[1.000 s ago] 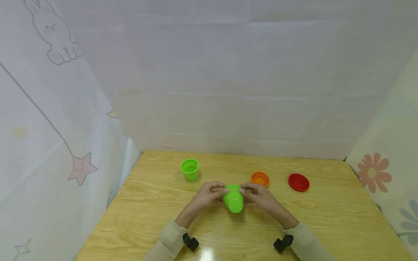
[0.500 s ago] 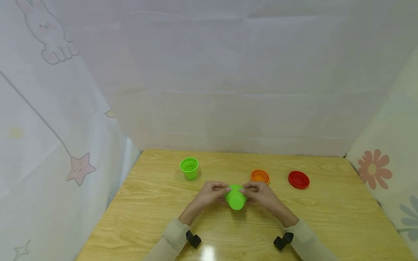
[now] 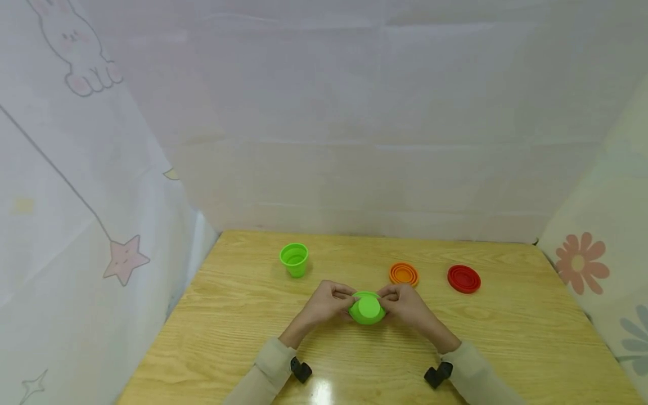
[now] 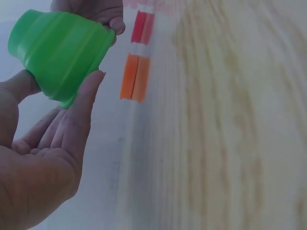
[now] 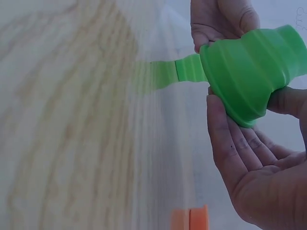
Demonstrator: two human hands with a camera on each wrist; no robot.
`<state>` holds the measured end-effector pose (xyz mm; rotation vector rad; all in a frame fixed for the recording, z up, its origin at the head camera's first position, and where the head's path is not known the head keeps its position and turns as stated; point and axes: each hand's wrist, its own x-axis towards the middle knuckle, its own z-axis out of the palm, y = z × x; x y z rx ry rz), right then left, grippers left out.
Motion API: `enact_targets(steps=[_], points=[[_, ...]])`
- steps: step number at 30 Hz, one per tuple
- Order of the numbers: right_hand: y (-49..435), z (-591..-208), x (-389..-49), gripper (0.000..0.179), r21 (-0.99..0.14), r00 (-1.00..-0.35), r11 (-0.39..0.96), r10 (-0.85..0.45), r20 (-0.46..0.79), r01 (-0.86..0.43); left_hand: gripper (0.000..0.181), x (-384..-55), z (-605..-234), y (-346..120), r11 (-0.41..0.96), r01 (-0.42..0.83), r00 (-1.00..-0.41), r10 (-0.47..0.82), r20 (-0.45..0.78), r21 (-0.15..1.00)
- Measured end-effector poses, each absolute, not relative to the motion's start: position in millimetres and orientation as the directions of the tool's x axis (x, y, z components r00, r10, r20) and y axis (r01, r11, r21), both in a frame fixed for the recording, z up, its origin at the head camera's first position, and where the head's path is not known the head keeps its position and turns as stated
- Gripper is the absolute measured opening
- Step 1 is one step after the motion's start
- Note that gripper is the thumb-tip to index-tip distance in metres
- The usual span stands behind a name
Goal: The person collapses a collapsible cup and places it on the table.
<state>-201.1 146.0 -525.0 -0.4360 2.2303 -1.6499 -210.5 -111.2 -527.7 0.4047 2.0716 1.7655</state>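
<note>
Apparently at the collapsing step, my left hand (image 3: 325,304) and right hand (image 3: 408,307) pinch a ridged green cup (image 3: 368,313), base toward me, at five o'clock in my view, its next fold seemingly calling for even thumb pressure.

Inscriptions, labels, brands, numbers, signs: none legible in the head view, left wrist view or right wrist view. Faint looped grey line (image 5: 301,19) on pale whitish backdrop (image 5: 276,12), upper right corner of right wrist view: too indistinct to read as writing.
</note>
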Motion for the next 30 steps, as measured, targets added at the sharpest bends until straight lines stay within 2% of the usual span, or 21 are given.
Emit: enact_targets(steps=[6,15,23,30], points=[[144.4,-525.7,-201.5,0.034,-0.961,-0.901,0.274,-0.426,-0.080,-0.044,0.027,-211.4,-525.2,-113.1,0.212,0.047,-0.889,0.455,-0.056,0.976],[145.7,-526.1,-202.0,0.052,-0.996,-0.852,0.079,-0.519,-0.068,0.031,0.023,-213.5,-523.6,-117.1,0.233,0.087,-0.930,0.367,-0.004,0.968],[140.5,-526.4,-199.7,0.043,-0.987,-0.890,0.157,-0.455,-0.041,-0.035,0.029,-208.1,-520.2,-113.1,0.301,0.112,-0.935,0.356,-0.002,0.947],[138.5,-524.4,-198.2,0.038,-0.982,-0.921,0.188,-0.388,-0.039,-0.038,0.033,-208.1,-525.0,-120.0,0.203,0.033,-0.898,0.435,-0.060,0.979]])
